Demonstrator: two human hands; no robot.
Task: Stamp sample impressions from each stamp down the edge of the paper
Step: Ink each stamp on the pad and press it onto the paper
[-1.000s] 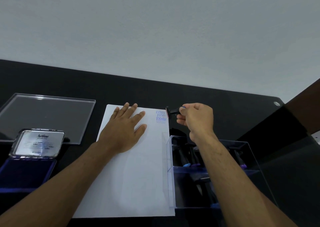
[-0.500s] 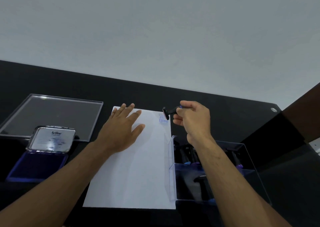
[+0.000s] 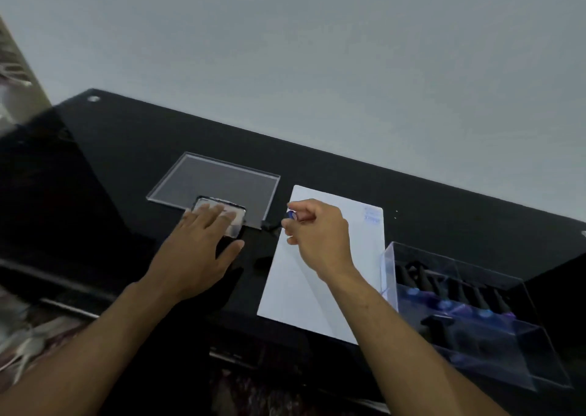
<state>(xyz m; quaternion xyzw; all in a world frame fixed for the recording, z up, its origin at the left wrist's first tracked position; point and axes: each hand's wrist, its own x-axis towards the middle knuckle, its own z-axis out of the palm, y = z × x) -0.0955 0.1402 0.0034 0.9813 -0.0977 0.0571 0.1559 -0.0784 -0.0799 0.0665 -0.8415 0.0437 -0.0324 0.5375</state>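
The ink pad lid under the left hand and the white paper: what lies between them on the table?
In the head view, only the stamp held by the right hand lies between the lid and the paper, over bare black table.

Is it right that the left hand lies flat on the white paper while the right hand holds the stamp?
Not quite. In the head view the left hand rests on the ink pad, not the white paper. The right hand does hold the stamp.

Dim, even light — motion blur throughout, left edge smeared; wide-angle tilt, faint table (image 3: 126, 161) sheen.
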